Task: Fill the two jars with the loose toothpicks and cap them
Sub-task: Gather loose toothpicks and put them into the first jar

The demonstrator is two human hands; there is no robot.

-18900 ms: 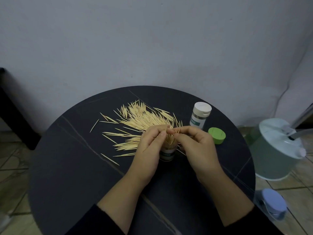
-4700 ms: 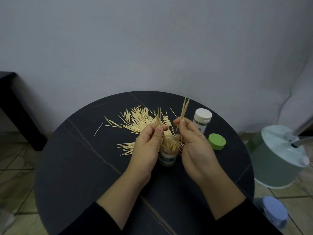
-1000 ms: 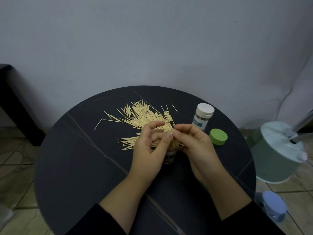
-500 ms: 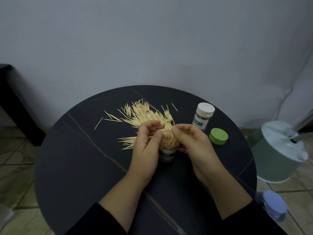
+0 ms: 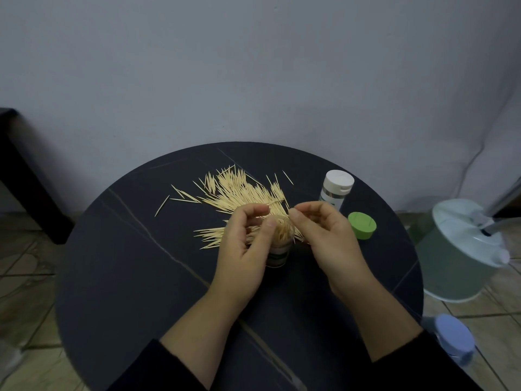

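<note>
An open jar stands mid-table, packed with toothpicks that stick up out of its mouth. My left hand curls its fingers and thumb round the left side of that bundle. My right hand curls its fingers against the bundle's right side; its thumb is hidden. Behind the hands lies a spread pile of loose toothpicks. A second jar, closed with a white cap, stands at the back right. In front of it lies a loose green cap.
The round dark table stands against a grey wall. On the tiled floor to the right are a pale green bucket and a lilac-capped bottle. A dark piece of furniture is at the left.
Over the last second both hands stayed at the open jar. My right hand's fingertips have drawn slightly back from the top of the bundle, and the left thumb now lies across it.
</note>
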